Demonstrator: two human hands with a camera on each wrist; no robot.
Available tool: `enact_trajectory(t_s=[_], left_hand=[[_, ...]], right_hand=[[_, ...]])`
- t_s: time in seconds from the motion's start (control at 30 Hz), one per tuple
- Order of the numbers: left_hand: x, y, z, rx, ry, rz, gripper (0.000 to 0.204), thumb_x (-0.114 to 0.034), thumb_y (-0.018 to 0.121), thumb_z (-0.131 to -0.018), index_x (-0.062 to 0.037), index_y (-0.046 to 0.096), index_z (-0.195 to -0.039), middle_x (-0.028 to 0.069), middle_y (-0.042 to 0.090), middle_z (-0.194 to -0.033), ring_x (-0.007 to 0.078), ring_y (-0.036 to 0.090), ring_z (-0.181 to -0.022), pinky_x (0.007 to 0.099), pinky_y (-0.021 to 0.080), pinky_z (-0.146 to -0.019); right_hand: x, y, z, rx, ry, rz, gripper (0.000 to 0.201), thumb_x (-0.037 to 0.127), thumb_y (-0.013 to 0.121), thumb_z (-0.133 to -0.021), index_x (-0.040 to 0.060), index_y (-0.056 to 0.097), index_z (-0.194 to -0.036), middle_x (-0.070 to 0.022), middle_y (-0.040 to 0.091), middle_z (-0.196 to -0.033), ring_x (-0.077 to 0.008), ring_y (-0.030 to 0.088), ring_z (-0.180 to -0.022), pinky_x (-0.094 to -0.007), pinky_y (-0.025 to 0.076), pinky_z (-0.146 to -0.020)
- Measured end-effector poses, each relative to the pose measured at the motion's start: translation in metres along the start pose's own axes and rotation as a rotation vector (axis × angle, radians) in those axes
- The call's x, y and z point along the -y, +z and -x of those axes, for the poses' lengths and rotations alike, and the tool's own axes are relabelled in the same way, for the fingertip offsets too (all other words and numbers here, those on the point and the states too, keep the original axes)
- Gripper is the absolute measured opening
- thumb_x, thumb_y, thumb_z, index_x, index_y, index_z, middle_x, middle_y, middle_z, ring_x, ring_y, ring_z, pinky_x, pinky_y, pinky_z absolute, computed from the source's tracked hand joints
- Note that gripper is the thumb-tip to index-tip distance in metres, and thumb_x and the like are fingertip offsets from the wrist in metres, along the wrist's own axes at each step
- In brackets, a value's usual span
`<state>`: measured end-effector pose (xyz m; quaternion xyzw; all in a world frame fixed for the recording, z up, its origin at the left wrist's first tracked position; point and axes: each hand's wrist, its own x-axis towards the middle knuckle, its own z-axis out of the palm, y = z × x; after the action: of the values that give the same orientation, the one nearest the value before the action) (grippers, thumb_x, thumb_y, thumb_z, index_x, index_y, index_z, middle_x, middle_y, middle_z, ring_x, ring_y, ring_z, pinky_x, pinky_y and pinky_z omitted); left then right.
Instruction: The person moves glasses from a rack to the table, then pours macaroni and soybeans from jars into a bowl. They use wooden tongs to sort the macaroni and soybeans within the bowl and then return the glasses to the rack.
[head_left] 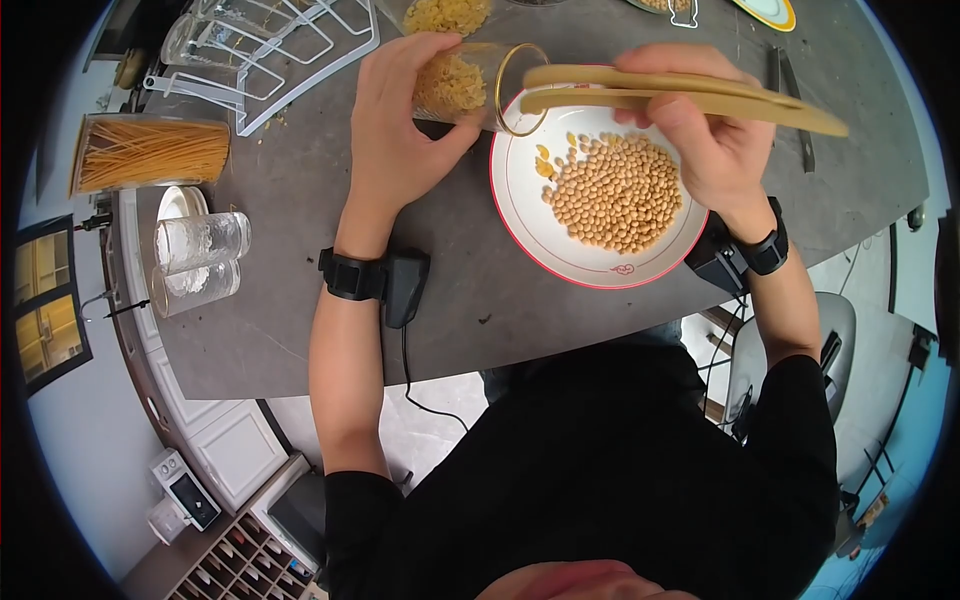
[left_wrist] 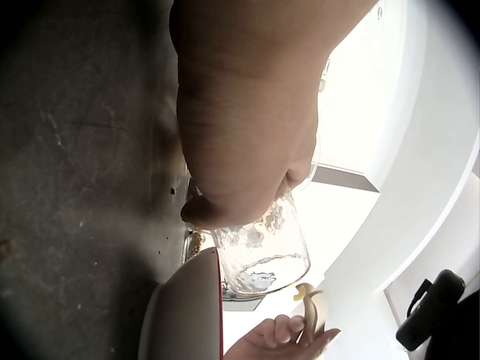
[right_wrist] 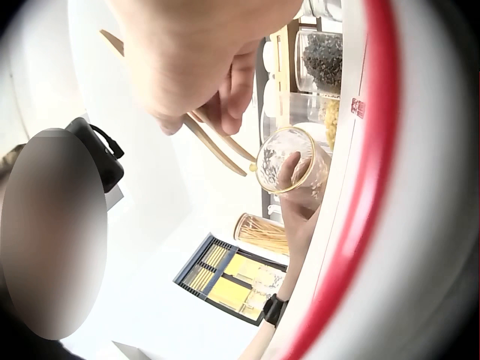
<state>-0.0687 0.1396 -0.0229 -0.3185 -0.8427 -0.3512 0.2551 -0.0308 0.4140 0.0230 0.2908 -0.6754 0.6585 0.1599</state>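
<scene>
My left hand (head_left: 390, 140) grips a clear glass cup (head_left: 492, 85) with a gold rim, tipped on its side with its mouth toward the bowl. Small yellow pasta pieces (head_left: 448, 86) lie inside it. Wooden tongs (head_left: 760, 100) are in my right hand (head_left: 715, 155), pinched between thumb and fingers, their tips at the cup's mouth. In the right wrist view a small yellow piece (right_wrist: 253, 168) shows at the tong tips. Below sits a white red-rimmed bowl (head_left: 545, 250) of round beige beans (head_left: 620, 195), with a few yellow pieces (head_left: 543, 162) along their left side.
Left of my left hand are a spaghetti jar (head_left: 150, 152), a white wire rack (head_left: 270, 60) and two glasses (head_left: 200, 260). More yellow pasta (head_left: 445, 15) stands behind the cup. Dark metal tongs (head_left: 800, 110) lie at right on the grey table (head_left: 450, 340).
</scene>
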Motion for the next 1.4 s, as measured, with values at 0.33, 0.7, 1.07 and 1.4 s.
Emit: enact_trajectory(t_s=[0.33,0.7,1.07,1.4], left_hand=[[0.001,0.000,-0.003,-0.008,0.012,-0.009,0.067,-0.010,0.085,-0.067,-0.0129,0.062,-0.130,0.0066,0.065,-0.127,0.0316,0.058,-0.117,0.0415,0.048,-0.100],[-0.001,0.000,-0.002,-0.007,0.010,-0.011,0.065,-0.010,0.084,-0.068,-0.0128,0.062,-0.129,0.0068,0.065,-0.127,0.0315,0.059,-0.116,0.0413,0.048,-0.100],[0.001,0.000,-0.003,-0.018,-0.002,-0.005,0.066,-0.011,0.085,-0.068,-0.0131,0.062,-0.130,0.0069,0.065,-0.126,0.0315,0.059,-0.116,0.0411,0.048,-0.099],[0.000,0.000,-0.003,-0.016,0.001,-0.008,0.065,-0.011,0.085,-0.068,-0.0129,0.062,-0.129,0.0065,0.065,-0.127,0.0312,0.059,-0.117,0.0412,0.049,-0.099]], right_hand=[[-0.010,-0.002,-0.001,0.312,0.061,0.425,0.020,0.023,0.075,-0.093,0.0031,0.074,-0.090,-0.0044,0.069,-0.076,-0.0193,0.061,-0.054,-0.0294,0.046,-0.051],[-0.010,-0.006,0.001,0.348,-0.084,0.308,0.012,0.015,0.076,-0.093,0.0024,0.075,-0.093,-0.0062,0.075,-0.085,-0.0158,0.066,-0.059,-0.0287,0.050,-0.055],[-0.005,-0.009,0.000,0.331,0.040,0.293,0.010,0.006,0.070,-0.095,-0.0034,0.073,-0.097,-0.0066,0.074,-0.085,-0.0110,0.065,-0.066,-0.0242,0.050,-0.059],[-0.013,0.003,0.005,0.368,0.003,0.405,0.023,0.023,0.077,-0.091,0.0039,0.071,-0.081,-0.0048,0.065,-0.066,-0.0193,0.060,-0.050,-0.0307,0.044,-0.048]])
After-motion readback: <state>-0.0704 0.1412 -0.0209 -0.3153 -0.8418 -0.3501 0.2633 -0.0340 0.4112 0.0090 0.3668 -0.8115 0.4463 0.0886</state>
